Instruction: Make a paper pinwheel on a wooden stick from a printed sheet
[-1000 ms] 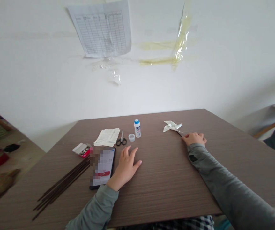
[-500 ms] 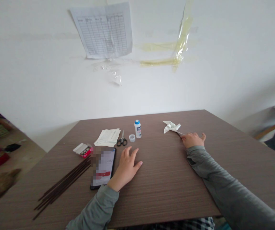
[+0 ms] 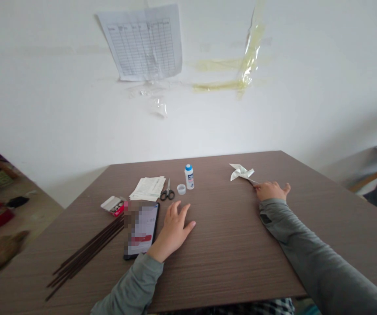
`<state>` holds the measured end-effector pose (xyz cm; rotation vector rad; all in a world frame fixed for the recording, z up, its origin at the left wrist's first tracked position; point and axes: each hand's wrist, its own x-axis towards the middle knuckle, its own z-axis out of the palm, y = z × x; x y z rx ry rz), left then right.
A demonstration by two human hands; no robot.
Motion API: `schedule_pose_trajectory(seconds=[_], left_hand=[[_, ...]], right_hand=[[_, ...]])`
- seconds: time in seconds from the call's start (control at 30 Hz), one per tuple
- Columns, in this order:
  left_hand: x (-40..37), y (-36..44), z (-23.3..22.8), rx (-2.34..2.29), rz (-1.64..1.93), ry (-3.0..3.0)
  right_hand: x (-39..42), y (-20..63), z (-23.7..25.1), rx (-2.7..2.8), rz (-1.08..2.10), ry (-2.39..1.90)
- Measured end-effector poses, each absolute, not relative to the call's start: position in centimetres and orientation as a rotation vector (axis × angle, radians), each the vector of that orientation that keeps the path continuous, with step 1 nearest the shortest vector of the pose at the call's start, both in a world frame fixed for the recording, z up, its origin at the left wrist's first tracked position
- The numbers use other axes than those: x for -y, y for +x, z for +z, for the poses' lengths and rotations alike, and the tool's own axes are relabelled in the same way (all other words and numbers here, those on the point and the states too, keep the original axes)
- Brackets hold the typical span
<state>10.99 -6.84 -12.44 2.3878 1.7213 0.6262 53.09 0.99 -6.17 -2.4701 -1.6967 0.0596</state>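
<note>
My right hand [image 3: 271, 190] rests far out on the brown table [image 3: 228, 249], pinching the thin stick of a white paper pinwheel [image 3: 241, 172] that lies just beyond my fingers. Flat on the table with its fingers spread lies my left hand [image 3: 173, 229], holding nothing, right beside a black phone [image 3: 141, 229] with a lit screen.
A small glue bottle [image 3: 189, 176] with its loose cap [image 3: 181, 189], scissors [image 3: 166, 191], a stack of white paper squares [image 3: 147, 187], a red-and-white box [image 3: 113, 205] and several dark sticks [image 3: 85, 251] lie left of centre. The wall is close behind the table.
My right hand has slid slightly to the right and away, taking the pinwheel with it, and its thumb has lifted. My left hand has stayed put.
</note>
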Motion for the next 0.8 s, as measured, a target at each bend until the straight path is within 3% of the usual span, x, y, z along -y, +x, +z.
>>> schedule_pose_trajectory(seconds=[0.8], left_hand=[[7.2, 11.1, -11.3, -1.728, 0.534, 2.344]], right_hand=[[-1.0, 60.8, -7.0, 1.317, -0.028, -2.447]])
